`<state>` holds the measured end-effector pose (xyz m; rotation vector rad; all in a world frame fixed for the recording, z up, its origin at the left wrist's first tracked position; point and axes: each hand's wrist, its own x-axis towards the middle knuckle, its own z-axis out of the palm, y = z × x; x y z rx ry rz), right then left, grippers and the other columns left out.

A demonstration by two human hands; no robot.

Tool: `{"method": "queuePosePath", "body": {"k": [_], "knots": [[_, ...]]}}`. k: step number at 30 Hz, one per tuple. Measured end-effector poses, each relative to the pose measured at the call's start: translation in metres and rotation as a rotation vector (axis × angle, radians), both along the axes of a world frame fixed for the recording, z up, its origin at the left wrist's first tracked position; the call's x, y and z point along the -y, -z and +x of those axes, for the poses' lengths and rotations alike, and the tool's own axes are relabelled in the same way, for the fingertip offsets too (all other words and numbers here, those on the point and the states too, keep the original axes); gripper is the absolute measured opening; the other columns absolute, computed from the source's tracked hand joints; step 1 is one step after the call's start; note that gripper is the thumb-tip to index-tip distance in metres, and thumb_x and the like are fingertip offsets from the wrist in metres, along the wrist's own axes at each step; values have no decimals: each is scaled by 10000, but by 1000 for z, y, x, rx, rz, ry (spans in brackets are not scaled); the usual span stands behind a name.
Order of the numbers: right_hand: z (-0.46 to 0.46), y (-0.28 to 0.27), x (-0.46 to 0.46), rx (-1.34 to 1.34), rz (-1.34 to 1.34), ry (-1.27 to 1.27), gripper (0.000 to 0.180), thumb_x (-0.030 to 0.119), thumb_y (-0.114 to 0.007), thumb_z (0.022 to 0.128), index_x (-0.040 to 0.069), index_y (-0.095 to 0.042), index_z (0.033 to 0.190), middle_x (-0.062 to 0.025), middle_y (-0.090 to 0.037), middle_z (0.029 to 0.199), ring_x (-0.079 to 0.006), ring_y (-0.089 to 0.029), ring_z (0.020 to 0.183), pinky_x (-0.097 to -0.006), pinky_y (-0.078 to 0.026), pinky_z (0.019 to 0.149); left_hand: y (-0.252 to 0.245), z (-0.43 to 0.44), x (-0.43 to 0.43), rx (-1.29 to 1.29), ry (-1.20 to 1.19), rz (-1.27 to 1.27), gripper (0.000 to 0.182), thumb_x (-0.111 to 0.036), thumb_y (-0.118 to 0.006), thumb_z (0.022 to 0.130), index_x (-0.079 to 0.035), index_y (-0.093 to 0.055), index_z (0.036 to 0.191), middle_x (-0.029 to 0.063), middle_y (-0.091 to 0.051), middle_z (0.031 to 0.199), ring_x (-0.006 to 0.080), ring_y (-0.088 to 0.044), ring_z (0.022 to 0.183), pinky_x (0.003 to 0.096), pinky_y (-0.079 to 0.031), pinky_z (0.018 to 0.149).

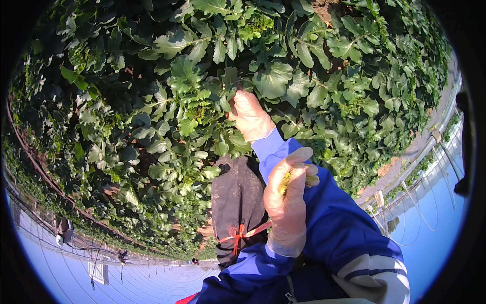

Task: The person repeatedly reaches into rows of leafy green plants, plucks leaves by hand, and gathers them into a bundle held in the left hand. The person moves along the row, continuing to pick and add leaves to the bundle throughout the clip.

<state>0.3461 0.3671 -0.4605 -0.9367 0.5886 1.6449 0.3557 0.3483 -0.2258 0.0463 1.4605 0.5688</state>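
My left hand, in a thin translucent glove, is closed around pale yellow-green plant pieces. It is raised in front of my right forearm. Farther out, my right hand, also gloved, reaches into a leafy green plant with lobed leaves and a cluster of small buds. Leaves hide the fingertips of that hand, so whether they grip a stem cannot be told. A broad leaf spreads just beyond it.
Dense leafy crop surrounds me. My dusty dark trouser leg, tied with a red ribbon, stands among the plants. Metal hoops line the right edge beside a path. A dark pipe or hose curves along the left.
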Motion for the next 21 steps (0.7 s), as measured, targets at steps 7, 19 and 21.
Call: {"method": "queuePosePath", "body": {"k": [7, 19, 21], "knots": [[-3, 3, 25, 33, -268, -42, 192, 212, -518, 965, 89, -663, 982, -16, -671, 822, -156, -589, 673, -287, -455, 628, -3, 1, 1, -55, 21, -10, 305, -232, -547, 987, 28, -627, 1124, 57, -638, 807, 110, -545, 682, 239, -447, 662], [175, -234, 112, 119, -385, -517, 367, 313, -673, 895, -35, -641, 1005, -87, -600, 905, -142, -475, 717, -284, -420, 673, 13, -7, 1, -327, 142, 97, 314, -120, -514, 996, -31, -595, 1286, 87, -551, 1356, 213, -498, 1256, 347, -334, 1091], [170, -246, 109, 96, -306, -583, 362, 309, -688, 885, -17, -629, 1031, -82, -599, 900, -147, -493, 731, -276, -411, 649, 10, -1, 2, -56, -42, -51, 334, -122, -511, 1001, -28, -554, 1318, 75, -578, 1300, 161, -520, 1200, 312, -364, 1057]]}}
